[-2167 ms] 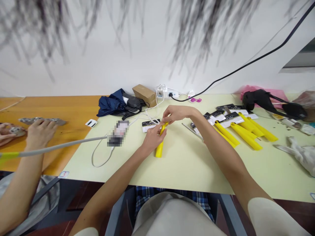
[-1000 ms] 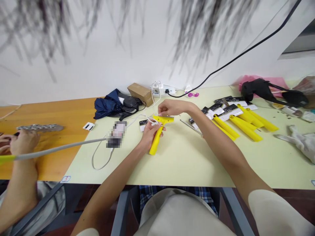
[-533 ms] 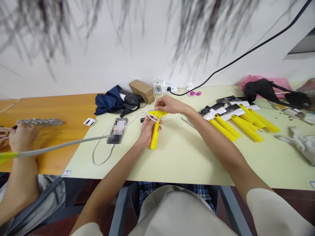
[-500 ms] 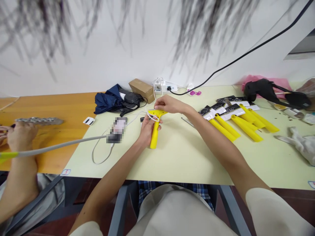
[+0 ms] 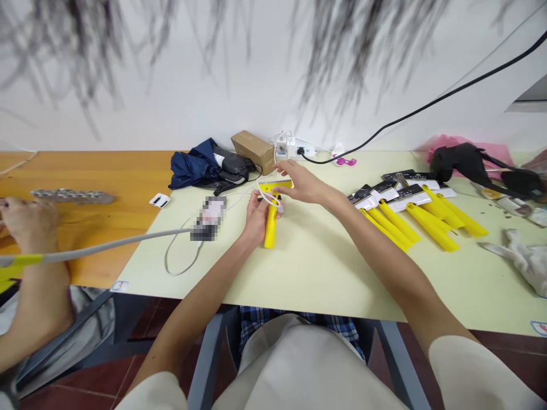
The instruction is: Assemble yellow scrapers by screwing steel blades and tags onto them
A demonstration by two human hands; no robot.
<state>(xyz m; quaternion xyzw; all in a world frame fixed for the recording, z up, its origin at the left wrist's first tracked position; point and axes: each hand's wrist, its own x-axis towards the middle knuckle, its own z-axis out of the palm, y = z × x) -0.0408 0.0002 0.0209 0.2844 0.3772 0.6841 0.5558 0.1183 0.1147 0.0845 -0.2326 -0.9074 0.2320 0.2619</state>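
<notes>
A yellow T-shaped scraper [image 5: 270,225] is held over the table, its handle slanting down toward me and its wide head at the far end. My left hand [image 5: 257,219] is closed round the upper handle from the left. Above the head, my right hand [image 5: 302,181] has fingers and thumb spread apart, the thumb at the head's right part; whether it presses on it I cannot tell. A loop of white cable [image 5: 268,197] crosses in front of the scraper near my left fingers. Several yellow scrapers with black-and-white cards [image 5: 431,226] lie to the right.
A phone [image 5: 209,218] with a grey cable lies left of my hands. Behind are a navy cloth bundle [image 5: 192,165], a cardboard box [image 5: 253,149] and a power strip [image 5: 299,149]. Another person's hand [image 5: 29,222] rests at the orange table. A white glove [image 5: 525,253] lies far right.
My right hand has lifted off the scraper's head, its fingers spreading apart. My left hand still grips the handle. The view has shifted slightly.
</notes>
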